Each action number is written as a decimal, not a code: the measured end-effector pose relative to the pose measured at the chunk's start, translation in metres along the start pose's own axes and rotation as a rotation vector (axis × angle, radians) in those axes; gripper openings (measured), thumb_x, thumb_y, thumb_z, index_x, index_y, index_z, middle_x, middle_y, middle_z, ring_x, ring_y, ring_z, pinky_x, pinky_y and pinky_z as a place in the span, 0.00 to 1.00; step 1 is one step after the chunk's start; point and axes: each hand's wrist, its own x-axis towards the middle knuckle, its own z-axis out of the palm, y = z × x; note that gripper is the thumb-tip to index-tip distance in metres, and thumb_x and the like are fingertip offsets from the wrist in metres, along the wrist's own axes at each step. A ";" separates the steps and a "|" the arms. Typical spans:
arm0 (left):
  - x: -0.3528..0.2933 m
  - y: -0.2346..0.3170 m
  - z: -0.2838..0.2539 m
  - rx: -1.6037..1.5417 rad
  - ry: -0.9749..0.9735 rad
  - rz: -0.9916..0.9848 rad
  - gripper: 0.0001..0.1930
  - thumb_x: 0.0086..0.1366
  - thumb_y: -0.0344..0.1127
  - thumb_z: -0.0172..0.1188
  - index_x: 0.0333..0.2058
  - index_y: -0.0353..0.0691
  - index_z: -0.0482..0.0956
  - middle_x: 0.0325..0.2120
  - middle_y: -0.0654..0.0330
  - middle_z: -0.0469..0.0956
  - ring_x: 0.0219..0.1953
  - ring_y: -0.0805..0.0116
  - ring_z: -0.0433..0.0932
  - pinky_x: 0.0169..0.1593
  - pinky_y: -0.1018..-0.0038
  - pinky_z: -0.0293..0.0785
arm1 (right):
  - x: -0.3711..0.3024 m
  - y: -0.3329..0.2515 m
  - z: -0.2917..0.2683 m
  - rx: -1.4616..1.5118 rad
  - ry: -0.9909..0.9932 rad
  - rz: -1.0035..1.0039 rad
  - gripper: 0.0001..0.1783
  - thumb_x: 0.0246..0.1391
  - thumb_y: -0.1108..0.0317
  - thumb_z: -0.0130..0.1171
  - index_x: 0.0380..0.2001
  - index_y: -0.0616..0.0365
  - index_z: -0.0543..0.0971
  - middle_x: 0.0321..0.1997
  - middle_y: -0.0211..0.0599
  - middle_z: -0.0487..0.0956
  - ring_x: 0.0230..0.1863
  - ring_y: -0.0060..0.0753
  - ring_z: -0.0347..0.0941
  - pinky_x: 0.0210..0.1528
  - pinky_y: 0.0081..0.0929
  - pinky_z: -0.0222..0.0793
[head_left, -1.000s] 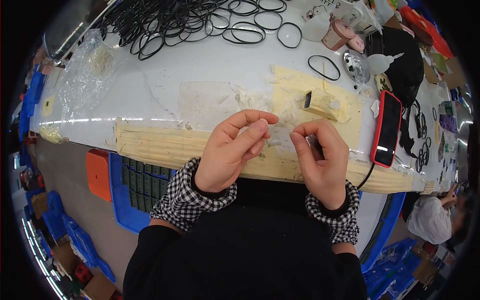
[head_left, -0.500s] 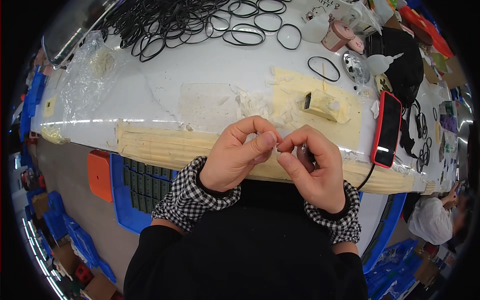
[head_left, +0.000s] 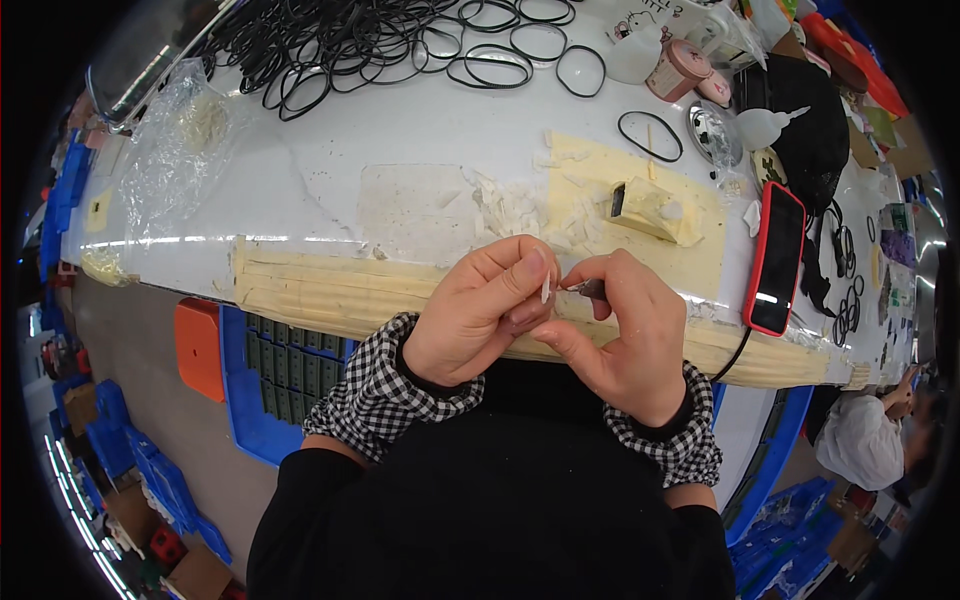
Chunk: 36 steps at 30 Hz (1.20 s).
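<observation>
Sliver [head_left: 545,287], small, thin and white, stands nearly upright, long axis running up and down, pinched at the fingertips of the left hand [head_left: 478,312] over the near edge of the desk [head_left: 330,150]. The right hand [head_left: 620,335] sits just beside it, fingers closed on a small dark metal tool [head_left: 587,289] whose long axis lies roughly level, tip pointing left toward the sliver. Beyond the hands, a yellow tape patch [head_left: 610,195] carries a small cream block [head_left: 645,205]. A red-cased phone [head_left: 775,258] lies to the right. A clear plastic bag [head_left: 175,150] sits far left, black rubber rings [head_left: 380,40] behind.
</observation>
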 end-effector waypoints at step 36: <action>0.003 -0.008 -0.007 -0.068 -0.073 -0.029 0.12 0.71 0.41 0.47 0.31 0.40 0.69 0.25 0.70 0.64 0.23 0.84 0.57 0.30 0.85 0.58 | -0.002 0.002 0.005 -0.237 -0.059 -0.013 0.22 0.43 0.45 0.62 0.22 0.54 0.71 0.19 0.30 0.66 0.20 0.33 0.68 0.21 0.28 0.63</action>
